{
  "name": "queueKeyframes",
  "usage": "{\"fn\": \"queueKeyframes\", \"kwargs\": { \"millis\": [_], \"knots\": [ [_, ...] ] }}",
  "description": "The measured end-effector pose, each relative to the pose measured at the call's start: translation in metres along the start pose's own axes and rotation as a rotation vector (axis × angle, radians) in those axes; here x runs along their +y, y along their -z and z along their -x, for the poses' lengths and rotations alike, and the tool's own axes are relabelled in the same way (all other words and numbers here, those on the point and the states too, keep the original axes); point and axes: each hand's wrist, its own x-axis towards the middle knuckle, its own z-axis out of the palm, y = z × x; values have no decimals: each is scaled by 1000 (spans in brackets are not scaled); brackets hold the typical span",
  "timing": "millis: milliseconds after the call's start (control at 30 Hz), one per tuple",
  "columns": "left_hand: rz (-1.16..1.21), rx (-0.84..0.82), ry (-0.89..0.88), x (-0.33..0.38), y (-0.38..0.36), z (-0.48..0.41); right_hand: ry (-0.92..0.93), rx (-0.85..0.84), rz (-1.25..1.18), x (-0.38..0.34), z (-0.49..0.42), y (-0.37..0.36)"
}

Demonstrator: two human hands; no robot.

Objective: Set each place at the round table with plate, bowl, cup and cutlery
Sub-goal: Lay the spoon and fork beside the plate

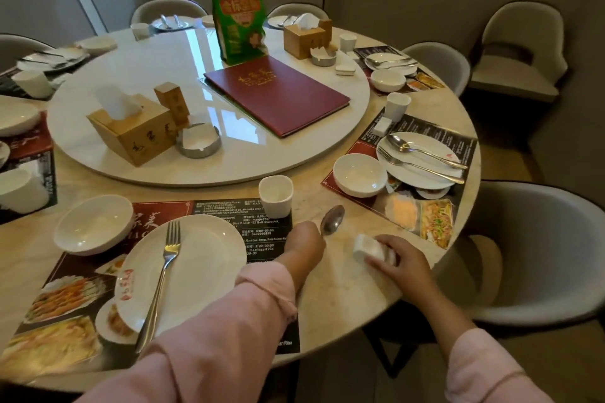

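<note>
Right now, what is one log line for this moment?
left hand: holds spoon | right hand: grips white block | plate: fork only | bowl, cup: placed

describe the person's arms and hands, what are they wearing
Both arms wear pale pink long sleeves of soft fabric. The left sleeve ends in a gathered cuff at the wrist; the right sleeve stops further up the forearm. The left hand and right hand are bare: no gloves, and no ring or watch shows.
</note>
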Motion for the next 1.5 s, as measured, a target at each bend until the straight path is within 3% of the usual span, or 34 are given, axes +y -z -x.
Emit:
{"fn": "queueKeyframes", "kwargs": {
  "millis": [133,233,433,633,767,1100,1500],
  "knots": [
    [331,-168,129,-10,11,14,-41,174,-165,-5,10,-8],
    [626,-259,140,-35,34,41,-9,206,-209,-21,15,-23],
    [839,-71,139,-117,97,81,41,79,-224,-80,17,-75],
    [899,62,198,-171,132,94,245,22,-184,-156,-9,-101],
    [913,65,215,-186,140,93,425,-14,232,-207,-63,-102],
    [740,15,269,-183,119,70,237,-384,809,-240,-128,-157],
    [622,-17,347,-180,104,47,234,-408,925,-234,-138,-174]
  ]
}}
